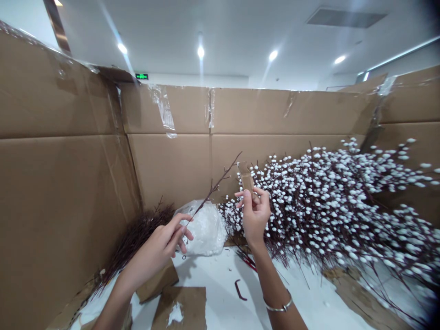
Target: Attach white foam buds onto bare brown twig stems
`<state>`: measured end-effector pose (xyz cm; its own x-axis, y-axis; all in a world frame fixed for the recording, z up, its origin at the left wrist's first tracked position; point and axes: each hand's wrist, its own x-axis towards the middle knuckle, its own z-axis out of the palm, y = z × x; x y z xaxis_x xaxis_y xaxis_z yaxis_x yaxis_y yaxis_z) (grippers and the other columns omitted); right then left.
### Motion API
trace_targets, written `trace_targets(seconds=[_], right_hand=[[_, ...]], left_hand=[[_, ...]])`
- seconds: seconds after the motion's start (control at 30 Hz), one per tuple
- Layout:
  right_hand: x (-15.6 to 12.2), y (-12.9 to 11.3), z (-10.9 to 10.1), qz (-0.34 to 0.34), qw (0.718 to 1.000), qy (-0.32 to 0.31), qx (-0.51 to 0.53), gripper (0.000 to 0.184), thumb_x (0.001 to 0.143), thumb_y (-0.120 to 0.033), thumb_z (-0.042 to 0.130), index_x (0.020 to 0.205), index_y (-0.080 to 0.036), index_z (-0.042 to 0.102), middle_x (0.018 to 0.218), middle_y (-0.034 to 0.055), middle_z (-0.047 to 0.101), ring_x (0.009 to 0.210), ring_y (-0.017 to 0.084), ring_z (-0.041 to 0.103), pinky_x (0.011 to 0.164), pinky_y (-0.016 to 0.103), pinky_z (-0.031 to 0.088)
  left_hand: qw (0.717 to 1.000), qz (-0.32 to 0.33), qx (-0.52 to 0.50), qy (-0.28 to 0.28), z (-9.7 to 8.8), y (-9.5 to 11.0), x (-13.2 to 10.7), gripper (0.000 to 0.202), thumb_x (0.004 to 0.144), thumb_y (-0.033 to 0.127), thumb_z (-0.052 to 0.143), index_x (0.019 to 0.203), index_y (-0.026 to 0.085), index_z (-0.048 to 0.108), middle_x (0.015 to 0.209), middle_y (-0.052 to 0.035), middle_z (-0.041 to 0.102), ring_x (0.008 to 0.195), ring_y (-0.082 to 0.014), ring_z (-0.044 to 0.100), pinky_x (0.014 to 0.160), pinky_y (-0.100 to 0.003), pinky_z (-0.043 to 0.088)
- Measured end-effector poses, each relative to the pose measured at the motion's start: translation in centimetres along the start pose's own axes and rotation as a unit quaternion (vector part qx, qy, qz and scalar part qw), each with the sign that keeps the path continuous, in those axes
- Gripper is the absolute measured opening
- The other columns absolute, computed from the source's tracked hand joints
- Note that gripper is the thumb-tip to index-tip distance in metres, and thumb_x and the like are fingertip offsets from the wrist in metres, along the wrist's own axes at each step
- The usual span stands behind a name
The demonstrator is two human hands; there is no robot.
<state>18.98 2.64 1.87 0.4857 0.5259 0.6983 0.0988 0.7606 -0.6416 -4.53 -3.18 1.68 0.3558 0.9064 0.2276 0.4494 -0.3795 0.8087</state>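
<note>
My left hand [177,235] pinches the lower end of a thin brown twig [213,188], which slants up to the right and carries short side shoots. In my right hand [256,213] a small strip of brown cardboard [246,176] is held upright between thumb and fingers. The twig's tip is close to the strip; whether they touch I cannot tell. Behind the hands rests a clear plastic bag [205,229] full of small white pieces. A large heap of branches with white buds [319,197] spreads to the right of my right hand.
Bare dark twigs [137,236] are piled at the left. Cardboard pieces [192,298] lie on the white surface [220,279], one with a white smear. A dark bent piece [239,290] and a red-handled tool [250,263] lie nearby. Tall cardboard walls [172,169] enclose the area.
</note>
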Motion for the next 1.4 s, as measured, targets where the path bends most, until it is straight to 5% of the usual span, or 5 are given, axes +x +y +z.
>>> trace_targets(seconds=[1.4], right_hand=[[0.8, -0.4, -0.4, 0.088, 0.994, -0.024, 0.063, 0.017, 0.092, -0.034, 0.057, 0.097, -0.022, 0.046, 0.075, -0.0019, 0.071, 0.048, 0.009, 0.055, 0.049, 0.023, 0.040]], left_hand=[[1.000, -0.003, 0.017, -0.013, 0.2, 0.1, 0.0, 0.038, 0.099, 0.048, 0.031, 0.124, 0.024, 0.045, 0.096, -0.0047, 0.068, 0.065, -0.0134, 0.064, 0.051, -0.023, 0.047]])
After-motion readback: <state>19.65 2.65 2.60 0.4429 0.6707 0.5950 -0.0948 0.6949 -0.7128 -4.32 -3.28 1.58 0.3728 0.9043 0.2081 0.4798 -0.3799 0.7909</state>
